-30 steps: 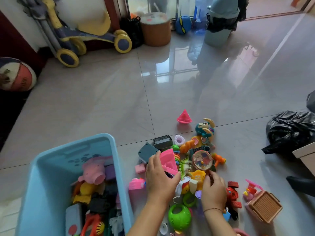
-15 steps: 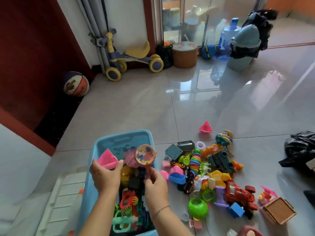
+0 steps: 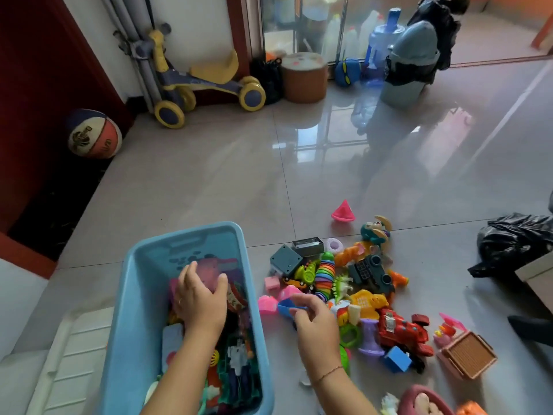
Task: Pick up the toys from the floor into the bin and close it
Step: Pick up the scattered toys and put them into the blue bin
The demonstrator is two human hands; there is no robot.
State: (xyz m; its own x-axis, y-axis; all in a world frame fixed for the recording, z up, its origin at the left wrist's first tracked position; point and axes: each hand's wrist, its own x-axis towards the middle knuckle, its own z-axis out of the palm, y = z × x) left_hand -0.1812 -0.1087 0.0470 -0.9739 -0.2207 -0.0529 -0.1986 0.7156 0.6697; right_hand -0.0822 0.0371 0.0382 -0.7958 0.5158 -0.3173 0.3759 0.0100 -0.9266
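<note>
Left hand (image 3: 200, 304) is down inside the light blue bin (image 3: 185, 232), fingers and thumb curled around a pink toy (image 3: 209, 272) that sits on top of the stuff already in there. The bin is about half full of mixed plastic toys and it's open on top. The white lid (image 3: 74, 354) lies flat on the floor just to the bin's left.

Right hand (image 3: 314, 319) is outside the bin, hanging over the near edge of the toy pile with fingers loosely bent and nothing in it. It's right by a small blue scoop (image 3: 285, 307), but I honestly can't tell if it's touching it.

Plenty of toys are on the floor to the right of the bin:
- a rainbow stacked-ring thing (image 3: 326, 274) in the middle
- a green dinosaur (image 3: 341, 284) beside it
- a red vehicle (image 3: 404, 327) closer to the camera
- a blue block (image 3: 398, 358) just in front of the red one
- a brown basket (image 3: 468, 354) off to the right
- a pink cone (image 3: 343, 211) sitting on its own behind the pile

Further back there's a basketball (image 3: 94, 134) by the red wall, a yellow ride-on scooter (image 3: 203, 82) and a grey trash can (image 3: 413, 61). A black bag (image 3: 514, 244) sits at the right edge.
</note>
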